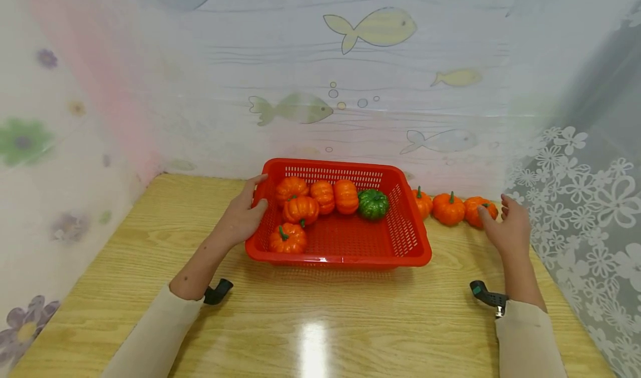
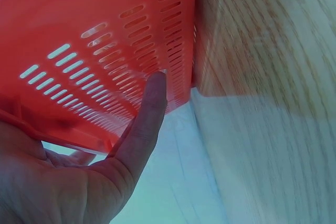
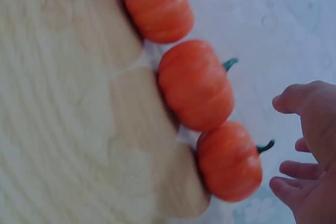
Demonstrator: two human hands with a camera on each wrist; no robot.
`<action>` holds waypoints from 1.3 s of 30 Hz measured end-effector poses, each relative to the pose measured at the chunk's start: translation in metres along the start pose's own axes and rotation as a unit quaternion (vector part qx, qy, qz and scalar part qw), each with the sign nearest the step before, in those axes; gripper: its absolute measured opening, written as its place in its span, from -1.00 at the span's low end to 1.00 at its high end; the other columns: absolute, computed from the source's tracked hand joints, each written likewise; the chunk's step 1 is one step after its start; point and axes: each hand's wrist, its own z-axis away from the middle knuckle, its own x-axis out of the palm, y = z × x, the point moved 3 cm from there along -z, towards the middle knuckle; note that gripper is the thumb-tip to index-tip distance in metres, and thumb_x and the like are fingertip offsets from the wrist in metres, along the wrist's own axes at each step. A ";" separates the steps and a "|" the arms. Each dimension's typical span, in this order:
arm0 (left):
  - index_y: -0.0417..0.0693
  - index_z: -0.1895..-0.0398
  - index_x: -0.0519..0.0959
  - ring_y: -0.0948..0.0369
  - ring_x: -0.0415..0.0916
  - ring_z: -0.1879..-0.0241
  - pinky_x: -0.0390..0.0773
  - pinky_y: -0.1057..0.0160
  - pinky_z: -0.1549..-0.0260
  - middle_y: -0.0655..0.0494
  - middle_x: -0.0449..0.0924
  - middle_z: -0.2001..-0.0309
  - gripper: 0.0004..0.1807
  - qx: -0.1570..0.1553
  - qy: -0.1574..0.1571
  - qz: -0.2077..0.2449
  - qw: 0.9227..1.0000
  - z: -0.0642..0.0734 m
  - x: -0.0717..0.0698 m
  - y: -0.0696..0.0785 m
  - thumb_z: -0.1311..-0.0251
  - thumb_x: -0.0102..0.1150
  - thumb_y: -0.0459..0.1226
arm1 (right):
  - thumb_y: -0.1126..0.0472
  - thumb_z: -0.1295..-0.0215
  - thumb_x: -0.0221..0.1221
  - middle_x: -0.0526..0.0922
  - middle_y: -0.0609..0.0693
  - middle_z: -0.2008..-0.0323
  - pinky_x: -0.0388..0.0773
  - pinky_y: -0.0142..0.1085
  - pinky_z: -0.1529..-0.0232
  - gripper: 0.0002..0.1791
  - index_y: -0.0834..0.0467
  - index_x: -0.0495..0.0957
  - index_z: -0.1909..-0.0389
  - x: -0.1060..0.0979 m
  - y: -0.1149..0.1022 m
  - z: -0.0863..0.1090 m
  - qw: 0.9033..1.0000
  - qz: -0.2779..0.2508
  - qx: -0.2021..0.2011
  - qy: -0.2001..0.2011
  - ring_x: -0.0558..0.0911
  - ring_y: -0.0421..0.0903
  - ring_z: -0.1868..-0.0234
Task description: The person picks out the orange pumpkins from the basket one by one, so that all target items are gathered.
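Head view: red plastic basket (image 1: 330, 259) near the middle of the back edge of a wood-grain table (image 1: 400, 322). Inside, five orange pumpkins (image 1: 300, 206): three along the back wall, one just in front of these at the left, one in the front left corner; also a green pumpkin (image 1: 373, 204) toward the back right corner. Left hand (image 1: 240, 216) on the basket's left rim, gripping it, thumb over the edge; in the left wrist view, a straight finger along the slotted outer wall. Toward the table's back right corner, three more orange pumpkins (image 1: 448, 210) in a row. Right hand (image 1: 512, 230) just beside the rightmost pumpkin (image 1: 472, 214), thumb spread well away from loosely bent fingers, holding nothing. Behind, a fish-patterned curtain (image 1: 373, 27).
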 end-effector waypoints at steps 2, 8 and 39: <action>0.07 -0.73 -0.02 -0.17 0.55 -0.30 0.68 -0.18 -0.12 -0.25 0.36 -0.47 -0.32 0.000 0.001 0.000 1.000 0.000 0.000 0.000 -0.63 -0.16 -0.21 | 0.01 -0.59 0.13 0.20 0.49 -0.53 0.31 0.28 -0.45 -0.17 0.43 0.10 -0.61 -0.001 -0.010 -0.001 1.000 -0.002 -0.014 0.002 0.28 0.49 -0.50; 0.07 -0.73 -0.02 -0.17 0.56 -0.28 0.70 -0.17 -0.08 -0.25 0.37 -0.46 -0.32 0.000 0.000 0.004 1.000 -0.001 0.000 0.000 -0.64 -0.15 -0.21 | 0.04 -0.59 0.16 0.25 0.47 -0.53 0.28 0.25 -0.47 -0.19 0.39 0.11 -0.63 -0.001 -0.038 0.001 0.999 -0.019 -0.041 -0.022 0.28 0.43 -0.53; 0.06 -0.73 -0.02 -0.17 0.54 -0.30 0.67 -0.19 -0.14 -0.26 0.36 -0.47 -0.32 0.002 0.002 0.003 1.000 0.001 0.001 0.001 -0.63 -0.15 -0.22 | 0.33 -0.38 0.37 0.56 0.27 -0.30 0.54 0.27 -0.25 -0.37 0.29 0.46 -0.44 0.033 -0.158 0.049 0.962 -0.047 -0.258 -0.074 0.59 0.28 -0.26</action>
